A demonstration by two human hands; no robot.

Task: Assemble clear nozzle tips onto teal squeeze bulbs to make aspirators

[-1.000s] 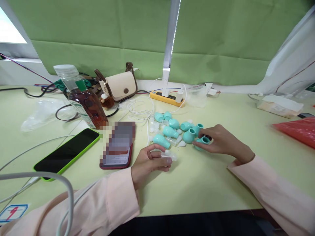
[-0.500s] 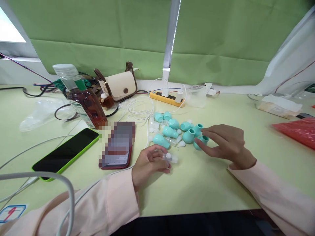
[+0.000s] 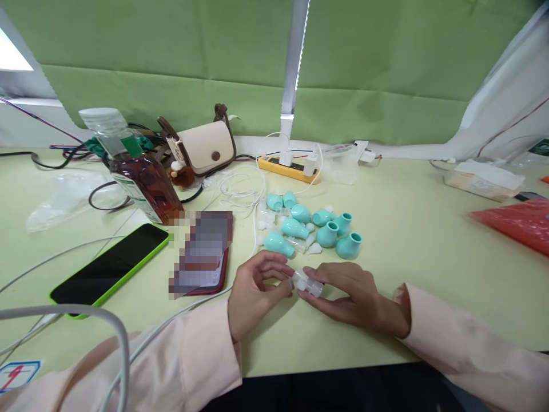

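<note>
Both hands meet over the front of the table at a small translucent plastic tube fitting (image 3: 309,284) with a whitish round part at its left. My right hand (image 3: 354,292) pinches it between thumb and fingertips from the right. My left hand (image 3: 259,289) has its thumb and finger closed at the tube's left end. Just beyond lie several glossy turquoise bulb-shaped pieces (image 3: 295,227); some stand with an open neck upward, like the one at the right (image 3: 348,246). Among them are clear tube pieces (image 3: 297,244) and small white pieces (image 3: 314,248).
Left of the hands lie a phone in a red case (image 3: 203,257) and a green-edged phone (image 3: 109,269). Behind them are a bottle of dark liquid (image 3: 141,177) and a cream handbag (image 3: 203,147). A yellow power strip (image 3: 278,168) and white cables sit farther back; a red plastic bag (image 3: 514,220) is at right.
My right hand has moved from the turquoise bulbs down and left to grip the tube fitting. The fitting, held in my left hand before, has shifted slightly right. The view has shifted a little.
</note>
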